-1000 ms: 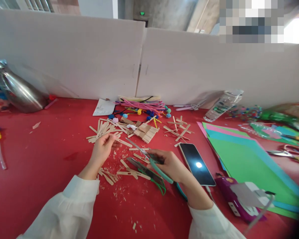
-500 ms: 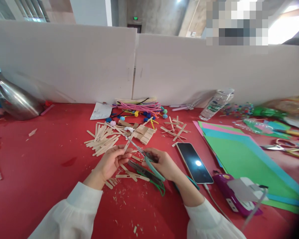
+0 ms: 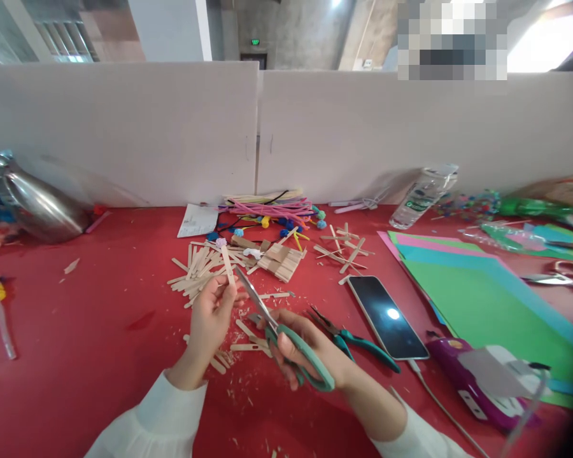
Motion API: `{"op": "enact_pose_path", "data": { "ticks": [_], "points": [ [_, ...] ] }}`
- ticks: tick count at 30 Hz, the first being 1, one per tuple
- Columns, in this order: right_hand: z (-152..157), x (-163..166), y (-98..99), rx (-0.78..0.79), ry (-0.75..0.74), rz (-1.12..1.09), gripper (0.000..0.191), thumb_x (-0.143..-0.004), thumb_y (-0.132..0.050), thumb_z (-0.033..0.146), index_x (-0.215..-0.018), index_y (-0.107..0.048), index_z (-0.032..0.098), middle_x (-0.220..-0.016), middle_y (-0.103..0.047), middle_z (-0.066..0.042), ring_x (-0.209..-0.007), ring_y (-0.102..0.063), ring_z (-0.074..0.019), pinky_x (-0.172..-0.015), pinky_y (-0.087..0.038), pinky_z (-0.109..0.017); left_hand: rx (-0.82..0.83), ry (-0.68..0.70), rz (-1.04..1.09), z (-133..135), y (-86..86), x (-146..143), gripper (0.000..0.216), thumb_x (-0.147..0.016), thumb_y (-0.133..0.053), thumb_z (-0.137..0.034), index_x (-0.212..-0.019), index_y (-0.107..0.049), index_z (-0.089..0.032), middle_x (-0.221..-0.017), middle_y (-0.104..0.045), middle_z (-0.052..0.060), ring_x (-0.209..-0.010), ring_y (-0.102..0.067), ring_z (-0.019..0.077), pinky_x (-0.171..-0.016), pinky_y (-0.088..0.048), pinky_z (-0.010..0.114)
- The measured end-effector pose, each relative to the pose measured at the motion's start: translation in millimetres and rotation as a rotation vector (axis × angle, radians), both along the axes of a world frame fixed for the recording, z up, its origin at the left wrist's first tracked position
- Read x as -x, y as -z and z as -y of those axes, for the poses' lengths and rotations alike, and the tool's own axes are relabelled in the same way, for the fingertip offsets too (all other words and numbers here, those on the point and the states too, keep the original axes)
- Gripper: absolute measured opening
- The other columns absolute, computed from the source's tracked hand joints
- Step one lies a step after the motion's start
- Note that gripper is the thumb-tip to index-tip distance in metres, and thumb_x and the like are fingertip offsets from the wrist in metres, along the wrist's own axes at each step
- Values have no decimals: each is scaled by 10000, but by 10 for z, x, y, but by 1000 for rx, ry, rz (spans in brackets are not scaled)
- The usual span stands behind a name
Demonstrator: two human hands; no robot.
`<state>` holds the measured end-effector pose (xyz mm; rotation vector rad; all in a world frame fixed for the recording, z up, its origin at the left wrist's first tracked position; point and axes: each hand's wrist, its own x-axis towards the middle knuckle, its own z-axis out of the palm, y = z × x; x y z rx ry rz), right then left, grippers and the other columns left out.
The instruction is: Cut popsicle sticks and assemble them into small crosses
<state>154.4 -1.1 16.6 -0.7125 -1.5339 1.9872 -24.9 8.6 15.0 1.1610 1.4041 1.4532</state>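
Observation:
Between the thumb and fingers of my left hand point(image 3: 211, 318) a wooden craft stick point(image 3: 228, 264) stands nearly upright. My right hand point(image 3: 310, 350) is closed around the green handles of a pair of scissors point(image 3: 258, 299). The blades point up and left, their tip close beside the stick and seemingly apart from it. Behind my left hand lies a loose pile of craft sticks point(image 3: 200, 267). A bundle of joined sticks point(image 3: 281, 261) lies farther back. Under my right hand are cut stick pieces point(image 3: 248, 346) and splinters, and pliers point(image 3: 358, 343) rest to its right.
On the right are a phone point(image 3: 386, 318) with a cable, a purple device point(image 3: 477, 381) and coloured paper sheets point(image 3: 482, 292). Crossed sticks point(image 3: 346, 248), pipe cleaners point(image 3: 272, 208) and a water bottle point(image 3: 420, 197) stand or lie toward the white partition point(image 3: 124, 133). A steel jug point(image 3: 42, 203) is at left.
My right hand with the scissors has drawn back toward me, away from the stick. My left hand has turned the stick more upright. The pliers are now uncovered.

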Motion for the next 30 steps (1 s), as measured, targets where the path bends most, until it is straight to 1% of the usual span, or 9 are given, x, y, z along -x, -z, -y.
{"op": "enact_pose_path", "data": {
  "ticks": [2,7,11,16,23,28,30],
  "points": [
    [32,25,16,19,-26,-1,498,-733,-526,621,-930,-439,172,-523,-429,81,-352,-435,-46,-337,-350,-153,-21,-15,-64,23,-29,-10,279,-764,-544,-438,-848,-541,-172,-877,-688,82,-775,-659,197,-679,-526,289],
    [53,54,57,54,-5,2,491,-736,-539,602,-935,-443,163,-507,-423,84,-351,-432,-50,-324,-349,-150,-22,-62,-146,56,-91,-45,227,-788,-513,-388,-863,-572,-183,-904,-690,76,-766,-647,180,-683,-509,267],
    [45,45,51,71,-5,-6,470,-736,-550,584,-914,-464,158,-515,-424,82,-345,-424,-45,-323,-361,-156,-12,-49,-136,68,-100,-52,226,-782,-517,-393,-850,-578,-187,-917,-689,78,-773,-644,181,-695,-505,264],
    [42,37,46,81,-15,-18,447,-745,-554,563,-909,-466,156,-532,-427,79,-346,-430,-45,-320,-366,-158,-16,-47,-141,68,-87,-62,236,-788,-512,-382,-892,-581,-182,-895,-691,72,-777,-646,176,-701,-506,259],
    [61,79,55,95,40,4,539,-696,-574,610,-945,-447,150,-498,-430,91,-316,-426,-46,-307,-353,-154,-46,-61,-116,79,-69,-90,229,-776,-521,-374,-864,-567,-168,-779,-690,57,-729,-657,181,-659,-523,276],
    [83,124,52,91,66,8,514,-665,-608,605,-872,-468,156,-470,-416,97,-295,-414,-44,-281,-330,-143,-67,-59,-109,76,-74,-95,229,-779,-524,-373,-862,-573,-166,-768,-689,52,-705,-660,173,-649,-528,277],
    [97,137,55,96,80,23,505,-664,-615,594,-872,-478,155,-473,-420,97,-288,-413,-44,-272,-321,-142,-66,-59,-109,79,-63,-97,226,-784,-524,-367,-873,-576,-166,-780,-691,53,-715,-660,172,-650,-526,273]
  ]
}}
